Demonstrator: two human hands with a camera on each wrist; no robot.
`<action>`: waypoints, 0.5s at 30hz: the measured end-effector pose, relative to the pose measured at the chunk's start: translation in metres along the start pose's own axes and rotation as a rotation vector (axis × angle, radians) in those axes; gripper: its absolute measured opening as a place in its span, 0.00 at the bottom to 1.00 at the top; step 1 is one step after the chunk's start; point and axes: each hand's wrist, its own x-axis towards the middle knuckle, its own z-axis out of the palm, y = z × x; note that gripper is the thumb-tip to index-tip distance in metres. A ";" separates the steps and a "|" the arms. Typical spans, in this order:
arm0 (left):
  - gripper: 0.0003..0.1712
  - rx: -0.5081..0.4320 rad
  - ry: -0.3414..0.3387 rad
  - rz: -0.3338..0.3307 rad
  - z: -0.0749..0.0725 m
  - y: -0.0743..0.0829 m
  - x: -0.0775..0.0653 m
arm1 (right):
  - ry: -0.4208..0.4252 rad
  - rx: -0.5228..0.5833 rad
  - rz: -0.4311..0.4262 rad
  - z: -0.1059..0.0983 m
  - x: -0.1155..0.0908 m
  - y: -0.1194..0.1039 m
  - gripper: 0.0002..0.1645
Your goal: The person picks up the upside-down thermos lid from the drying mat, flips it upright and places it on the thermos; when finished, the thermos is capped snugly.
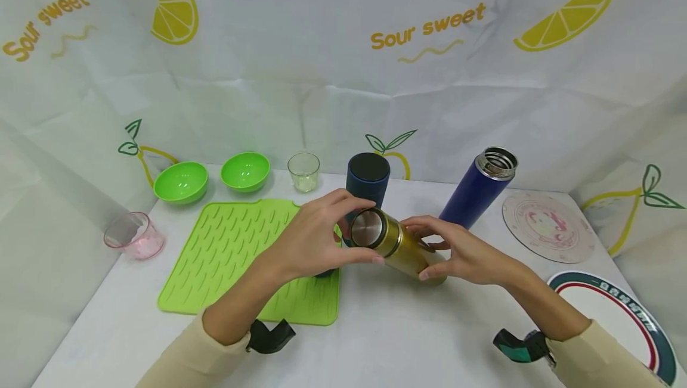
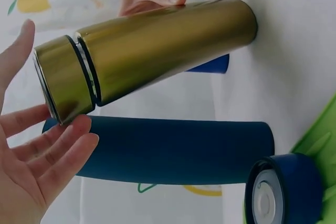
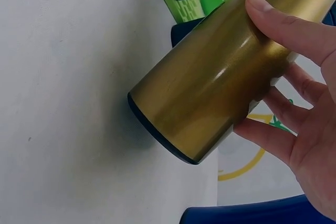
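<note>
Though aslant, gold flask (image 1: 412, 255); silvery top (image 1: 368, 228)

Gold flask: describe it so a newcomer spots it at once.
From the green mat on the white table, look right. The right hand holds the gold flask there, tilted, the left hand at its silver-topped lid. Unlike the dark blue bottle and open blue flask nearby, it alone is gold.

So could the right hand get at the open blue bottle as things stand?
Probably not straight away: the right hand is holding the gold flask. The blue bottle stands just beyond it, with nothing visible between, so freeing that grip would likely be enough.
</note>
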 end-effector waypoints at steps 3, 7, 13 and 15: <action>0.38 -0.003 -0.005 0.007 0.000 0.002 0.003 | -0.001 0.004 0.001 0.000 0.000 0.000 0.49; 0.34 -0.040 -0.078 0.034 -0.005 0.001 0.005 | -0.007 0.001 0.013 0.000 0.000 -0.001 0.48; 0.37 -0.106 -0.199 0.114 -0.014 0.000 0.006 | -0.016 -0.006 0.010 0.001 0.001 -0.002 0.48; 0.38 -0.068 -0.187 0.124 -0.015 0.001 0.004 | -0.015 -0.008 0.008 0.001 0.001 -0.001 0.48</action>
